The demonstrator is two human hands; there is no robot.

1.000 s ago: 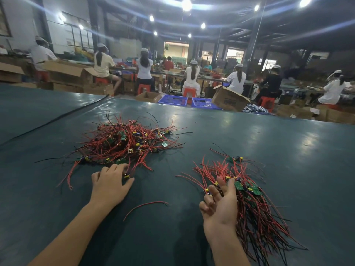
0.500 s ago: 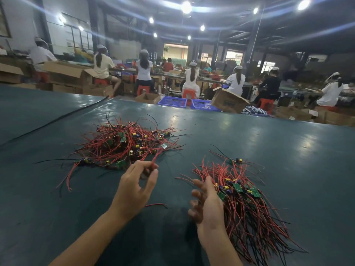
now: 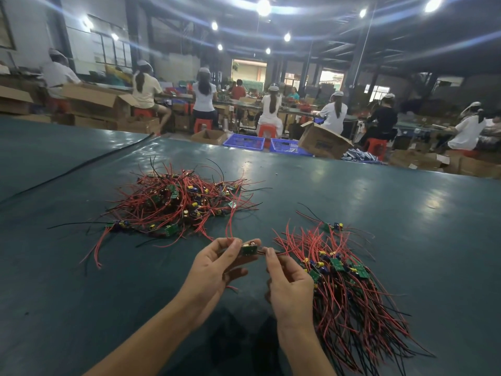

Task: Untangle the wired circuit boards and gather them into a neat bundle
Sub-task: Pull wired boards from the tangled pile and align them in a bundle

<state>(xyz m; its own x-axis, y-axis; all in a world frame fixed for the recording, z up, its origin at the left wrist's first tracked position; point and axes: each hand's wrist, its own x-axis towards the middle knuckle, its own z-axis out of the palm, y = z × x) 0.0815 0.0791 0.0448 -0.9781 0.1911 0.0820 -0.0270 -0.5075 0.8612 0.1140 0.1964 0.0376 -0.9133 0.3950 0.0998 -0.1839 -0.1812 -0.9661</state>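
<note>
One board (image 3: 249,249) just pulled clear of the tangle (image 3: 179,202): left hand (image 3: 214,270) pinches it, right hand (image 3: 290,283) pinches its wires (image 3: 261,252). Likely next: bundle (image 3: 347,280) toward the desk (image 3: 393,196) right edge.

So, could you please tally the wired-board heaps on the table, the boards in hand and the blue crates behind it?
Tangled heap of red-wired green circuit boards: 1
Aligned bundle of red-wired green circuit boards: 1
Single green circuit board pinched by left hand and right hand: 1
Blue plastic crates: 2
Total: 5
</note>
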